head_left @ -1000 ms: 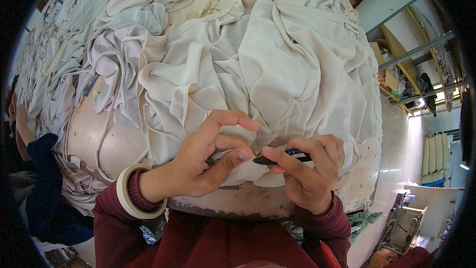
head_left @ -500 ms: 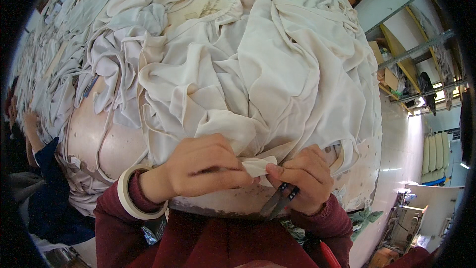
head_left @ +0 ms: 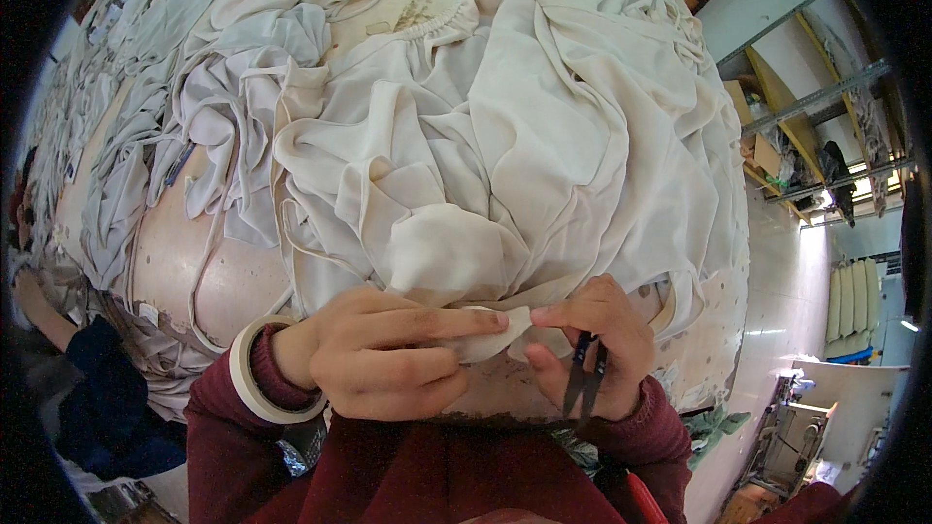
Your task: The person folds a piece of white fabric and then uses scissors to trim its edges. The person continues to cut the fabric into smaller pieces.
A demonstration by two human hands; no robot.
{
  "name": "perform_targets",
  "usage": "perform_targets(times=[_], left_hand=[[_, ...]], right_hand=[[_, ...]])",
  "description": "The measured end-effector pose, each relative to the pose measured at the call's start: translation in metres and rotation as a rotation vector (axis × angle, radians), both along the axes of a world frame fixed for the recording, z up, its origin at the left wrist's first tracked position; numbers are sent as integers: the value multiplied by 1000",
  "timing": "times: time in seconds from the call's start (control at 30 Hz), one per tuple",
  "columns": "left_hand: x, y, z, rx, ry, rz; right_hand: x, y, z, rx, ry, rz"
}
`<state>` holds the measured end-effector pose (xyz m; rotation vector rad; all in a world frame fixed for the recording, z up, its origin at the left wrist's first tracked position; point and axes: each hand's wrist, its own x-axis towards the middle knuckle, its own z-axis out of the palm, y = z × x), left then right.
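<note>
Near the front edge of a table covered in cream garments (head_left: 582, 136), my left hand (head_left: 388, 349) pinches a small cream fabric piece (head_left: 510, 325), its fingers bent over it. My right hand (head_left: 607, 344) grips black snips (head_left: 587, 378), which hang blades-down, while its thumb and finger meet the fabric's right end. A roll of pale tape (head_left: 240, 369) sits around my left wrist over a maroon cuff.
Loose garments and straps stretch to the far left, with a pen (head_left: 177, 165) among them. Another person's arm (head_left: 44, 311) and dark blue cloth (head_left: 116, 408) are at lower left. Shelving (head_left: 796, 116) and cream padded items (head_left: 849, 306) stand right.
My left hand has closed over the fabric and dropped slightly. The snips swung from horizontal to pointing down in my right hand. The other person's arm moved lower at left.
</note>
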<state>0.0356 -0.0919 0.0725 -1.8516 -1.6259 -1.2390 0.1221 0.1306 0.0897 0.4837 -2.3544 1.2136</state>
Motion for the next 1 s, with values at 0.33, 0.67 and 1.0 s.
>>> perform_targets(times=[0.33,0.67,1.0], left_hand=[[2,2,-2,-6,92,57],[0,10,-6,20,216,4],[1,3,-7,-98,158,-3]], right_hand=[[0,-5,0,14,9,96],[2,-5,-3,147,22,99],[2,-2,-1,141,16,145]])
